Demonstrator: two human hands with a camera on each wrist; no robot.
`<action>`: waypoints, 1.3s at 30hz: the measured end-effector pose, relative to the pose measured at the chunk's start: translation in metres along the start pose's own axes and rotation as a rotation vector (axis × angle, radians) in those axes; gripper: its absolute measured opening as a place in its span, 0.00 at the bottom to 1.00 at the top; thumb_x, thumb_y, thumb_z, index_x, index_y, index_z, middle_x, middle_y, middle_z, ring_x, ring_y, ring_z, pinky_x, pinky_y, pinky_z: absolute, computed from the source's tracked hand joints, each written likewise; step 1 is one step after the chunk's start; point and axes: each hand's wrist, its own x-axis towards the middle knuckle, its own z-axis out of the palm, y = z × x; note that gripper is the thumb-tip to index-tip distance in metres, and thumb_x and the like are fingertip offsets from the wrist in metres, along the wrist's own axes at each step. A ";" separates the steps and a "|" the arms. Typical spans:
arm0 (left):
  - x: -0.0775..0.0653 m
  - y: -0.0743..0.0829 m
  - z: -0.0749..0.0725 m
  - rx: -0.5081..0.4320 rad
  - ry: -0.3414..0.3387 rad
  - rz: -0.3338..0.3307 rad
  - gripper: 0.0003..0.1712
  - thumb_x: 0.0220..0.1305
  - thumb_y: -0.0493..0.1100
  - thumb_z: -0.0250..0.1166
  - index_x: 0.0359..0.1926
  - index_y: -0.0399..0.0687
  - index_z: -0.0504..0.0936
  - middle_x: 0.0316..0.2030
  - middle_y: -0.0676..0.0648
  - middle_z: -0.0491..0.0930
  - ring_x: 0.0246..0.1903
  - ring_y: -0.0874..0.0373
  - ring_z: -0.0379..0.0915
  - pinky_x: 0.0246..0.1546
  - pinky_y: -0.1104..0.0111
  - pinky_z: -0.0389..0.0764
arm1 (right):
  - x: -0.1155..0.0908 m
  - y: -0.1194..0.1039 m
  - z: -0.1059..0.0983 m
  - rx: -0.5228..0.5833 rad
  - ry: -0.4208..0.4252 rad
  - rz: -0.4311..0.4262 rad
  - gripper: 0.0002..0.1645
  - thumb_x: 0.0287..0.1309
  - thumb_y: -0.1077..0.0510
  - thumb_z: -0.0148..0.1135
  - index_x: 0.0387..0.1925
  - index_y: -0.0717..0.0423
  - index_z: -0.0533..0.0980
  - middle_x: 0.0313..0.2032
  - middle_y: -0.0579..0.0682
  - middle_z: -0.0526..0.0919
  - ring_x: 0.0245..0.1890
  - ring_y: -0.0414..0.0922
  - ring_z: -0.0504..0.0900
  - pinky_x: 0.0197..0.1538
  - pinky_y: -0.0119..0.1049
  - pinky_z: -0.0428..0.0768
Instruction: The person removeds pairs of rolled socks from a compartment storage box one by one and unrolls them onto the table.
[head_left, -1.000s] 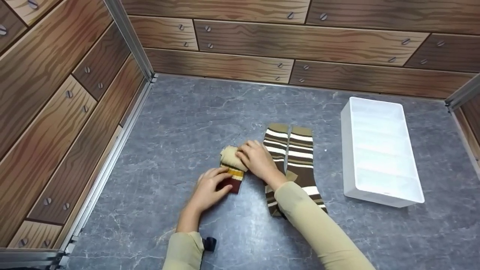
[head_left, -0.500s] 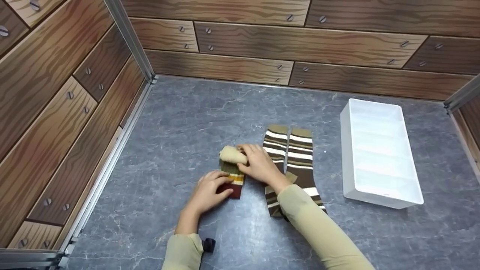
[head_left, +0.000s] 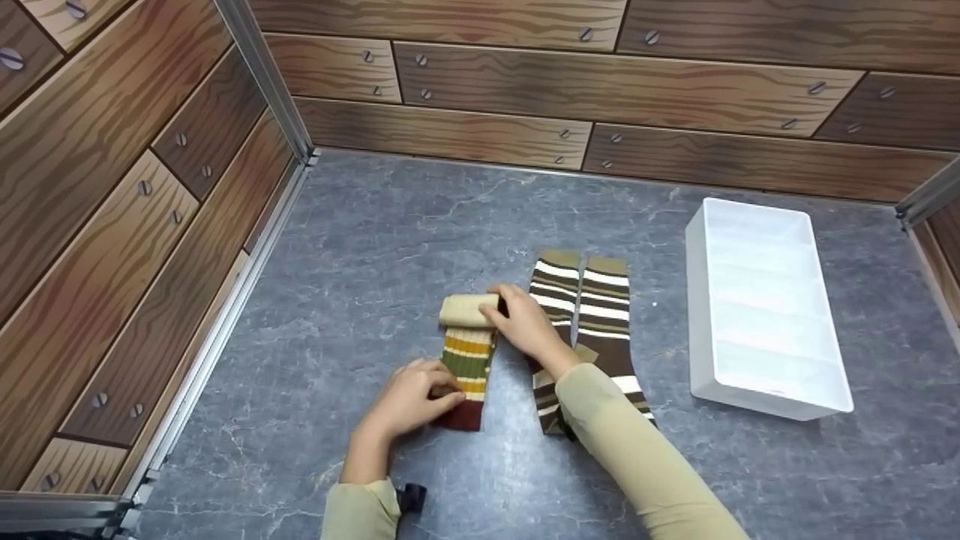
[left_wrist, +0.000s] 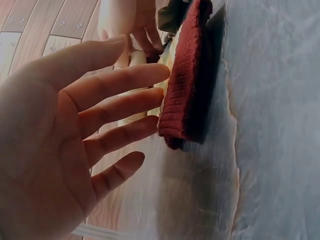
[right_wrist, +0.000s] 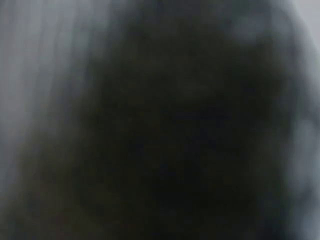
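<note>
A partly rolled striped sock lies on the grey floor, its beige roll at the far end and its maroon cuff nearest me. My right hand pinches the right end of the roll, thumb in front and fingers behind. At the sock's left side is my left hand. In the left wrist view its fairly straight fingertips touch the edge near the maroon cuff, palm in sight. Two brown, white and olive striped socks lie flat beneath my right forearm. The right wrist view is a dark blur.
To the right stands a white plastic box with crosswise compartments. A wood-patterned wall runs along the back, and another wood-patterned wall stands at the left with a metal rail at its foot.
More yellow and green stripes show between the beige roll and the maroon cuff. The cuff and my left hand have shifted toward me. My right hand stays at the roll's right end.
</note>
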 end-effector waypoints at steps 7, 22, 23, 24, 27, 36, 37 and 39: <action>0.020 0.002 0.003 -0.001 0.046 0.021 0.19 0.64 0.52 0.62 0.51 0.48 0.82 0.52 0.51 0.78 0.55 0.54 0.69 0.59 0.56 0.67 | 0.000 -0.001 0.002 -0.070 0.062 -0.050 0.27 0.65 0.47 0.56 0.58 0.60 0.73 0.55 0.58 0.75 0.57 0.54 0.72 0.62 0.47 0.67; 0.031 -0.014 0.014 -0.059 0.013 0.084 0.22 0.64 0.51 0.62 0.56 0.45 0.80 0.59 0.47 0.73 0.60 0.52 0.65 0.62 0.56 0.64 | -0.002 -0.002 0.004 -0.141 0.070 -0.284 0.29 0.49 0.62 0.71 0.55 0.58 0.74 0.54 0.55 0.76 0.55 0.53 0.71 0.62 0.46 0.66; 0.030 -0.014 0.014 -0.056 0.008 0.082 0.22 0.64 0.51 0.62 0.55 0.46 0.80 0.58 0.48 0.74 0.60 0.52 0.66 0.62 0.56 0.64 | -0.001 -0.002 0.004 -0.140 0.071 -0.275 0.28 0.51 0.61 0.70 0.55 0.58 0.74 0.53 0.55 0.76 0.55 0.53 0.71 0.62 0.46 0.67; 0.029 -0.014 0.013 -0.054 0.004 0.082 0.21 0.64 0.51 0.62 0.54 0.46 0.81 0.58 0.48 0.74 0.59 0.52 0.66 0.61 0.56 0.65 | -0.001 -0.003 0.003 -0.135 0.070 -0.265 0.27 0.53 0.60 0.69 0.56 0.58 0.73 0.53 0.55 0.76 0.55 0.53 0.71 0.62 0.46 0.67; 0.024 -0.012 0.012 -0.067 -0.014 0.074 0.19 0.64 0.51 0.62 0.52 0.48 0.82 0.57 0.50 0.75 0.59 0.53 0.67 0.61 0.57 0.65 | 0.001 -0.004 0.002 -0.098 0.075 -0.232 0.25 0.59 0.56 0.65 0.56 0.59 0.73 0.53 0.56 0.77 0.55 0.54 0.72 0.62 0.46 0.67; 0.009 -0.004 0.011 -0.101 -0.055 0.099 0.16 0.64 0.50 0.63 0.48 0.48 0.85 0.53 0.50 0.78 0.56 0.53 0.68 0.58 0.57 0.68 | 0.005 -0.003 0.003 -0.042 0.065 -0.033 0.26 0.63 0.49 0.61 0.56 0.61 0.73 0.51 0.61 0.78 0.54 0.57 0.75 0.59 0.48 0.70; 0.008 -0.003 0.011 -0.099 -0.059 0.102 0.16 0.64 0.50 0.63 0.48 0.49 0.85 0.52 0.50 0.78 0.55 0.53 0.69 0.58 0.57 0.68 | 0.005 -0.003 0.004 -0.043 0.066 -0.011 0.26 0.63 0.49 0.60 0.55 0.62 0.73 0.49 0.61 0.79 0.52 0.56 0.76 0.57 0.48 0.72; 0.007 -0.001 0.011 -0.100 -0.068 0.109 0.15 0.64 0.50 0.63 0.47 0.49 0.85 0.51 0.50 0.79 0.53 0.53 0.69 0.56 0.58 0.70 | 0.005 -0.002 0.005 -0.045 0.068 0.024 0.24 0.63 0.48 0.60 0.51 0.62 0.75 0.44 0.60 0.80 0.48 0.56 0.77 0.53 0.48 0.74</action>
